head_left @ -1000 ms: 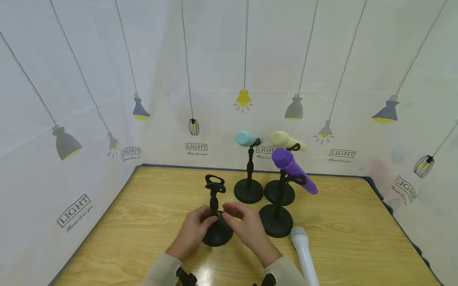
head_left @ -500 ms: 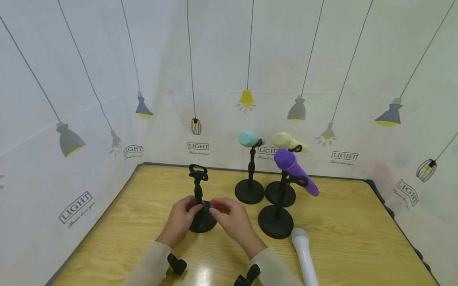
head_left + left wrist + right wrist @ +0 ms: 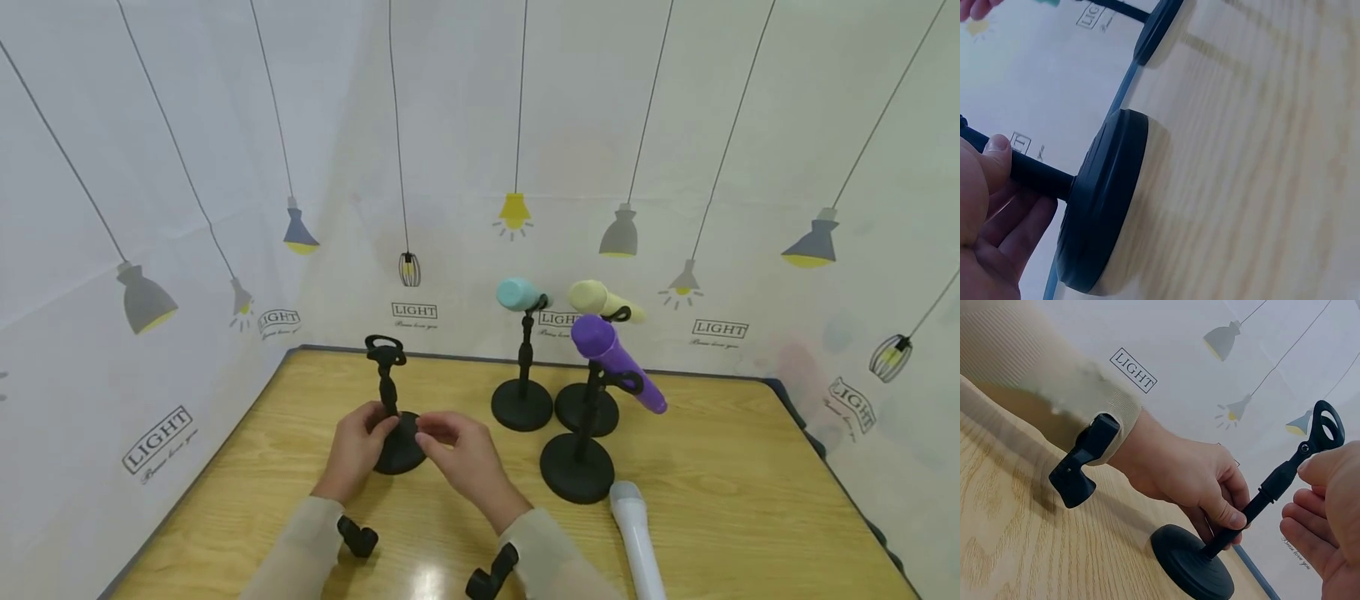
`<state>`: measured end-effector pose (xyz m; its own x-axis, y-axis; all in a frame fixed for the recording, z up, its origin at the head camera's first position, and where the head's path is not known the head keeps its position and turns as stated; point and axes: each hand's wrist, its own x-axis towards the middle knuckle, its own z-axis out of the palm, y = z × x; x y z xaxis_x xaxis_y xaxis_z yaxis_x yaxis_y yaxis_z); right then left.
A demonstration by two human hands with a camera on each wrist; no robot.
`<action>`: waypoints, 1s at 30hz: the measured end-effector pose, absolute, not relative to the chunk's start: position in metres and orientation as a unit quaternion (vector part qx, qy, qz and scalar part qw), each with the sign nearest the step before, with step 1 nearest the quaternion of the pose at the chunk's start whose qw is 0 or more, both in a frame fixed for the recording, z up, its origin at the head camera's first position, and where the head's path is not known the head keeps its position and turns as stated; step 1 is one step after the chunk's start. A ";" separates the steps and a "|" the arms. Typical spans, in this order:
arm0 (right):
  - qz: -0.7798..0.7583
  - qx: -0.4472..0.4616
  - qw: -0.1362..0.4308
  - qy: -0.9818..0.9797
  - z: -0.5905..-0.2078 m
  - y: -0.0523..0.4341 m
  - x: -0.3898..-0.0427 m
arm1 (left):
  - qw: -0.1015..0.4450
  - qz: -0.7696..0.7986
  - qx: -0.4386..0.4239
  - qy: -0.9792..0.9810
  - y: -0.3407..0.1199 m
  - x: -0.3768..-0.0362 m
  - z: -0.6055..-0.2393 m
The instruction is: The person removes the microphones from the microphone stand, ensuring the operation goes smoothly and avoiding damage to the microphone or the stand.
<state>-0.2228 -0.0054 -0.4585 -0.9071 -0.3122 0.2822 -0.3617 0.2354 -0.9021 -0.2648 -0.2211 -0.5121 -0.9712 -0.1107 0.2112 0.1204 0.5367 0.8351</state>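
My left hand point(image 3: 351, 452) grips the pole of a black microphone stand point(image 3: 401, 452), thumb and fingers wrapped round it just above the round base. The stand's ring-shaped clip point(image 3: 1324, 427) holds no microphone. In the left wrist view the heavy base point(image 3: 1107, 200) is close over the wooden table, with a shadow along its edge. My right hand point(image 3: 467, 461) hovers beside the stand with its fingers loosely bent and nothing between them. In the right wrist view, its palm and fingers point(image 3: 1310, 525) face the pole, apart from it.
Right of the hands stand three more stands carrying a teal microphone point(image 3: 516, 294), a cream microphone point(image 3: 600, 298) and a purple microphone point(image 3: 617, 354). A white microphone point(image 3: 637, 533) lies at the table's point(image 3: 757, 517) front right. A lamp-printed backdrop point(image 3: 450, 167) rises behind.
My left hand has moved the black stand leftward and a little farther back. The right hand has followed it left. The other stands and the white microphone have stayed in place.
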 end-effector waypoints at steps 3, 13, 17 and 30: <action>0.578 0.218 0.019 -0.786 -0.457 -0.008 -0.224 | 0.124 -0.475 0.008 -0.871 -0.226 -0.269 -0.510; 0.592 0.216 0.008 -0.776 -0.460 -0.016 -0.224 | 0.141 -0.442 0.040 -0.885 -0.246 -0.280 -0.503; 0.592 0.213 0.008 -0.777 -0.461 -0.018 -0.224 | 0.145 -0.436 0.050 -0.887 -0.253 -0.284 -0.502; 0.589 0.206 -0.002 -0.781 -0.464 -0.009 -0.222 | 0.124 -0.428 0.060 -0.893 -0.252 -0.276 -0.500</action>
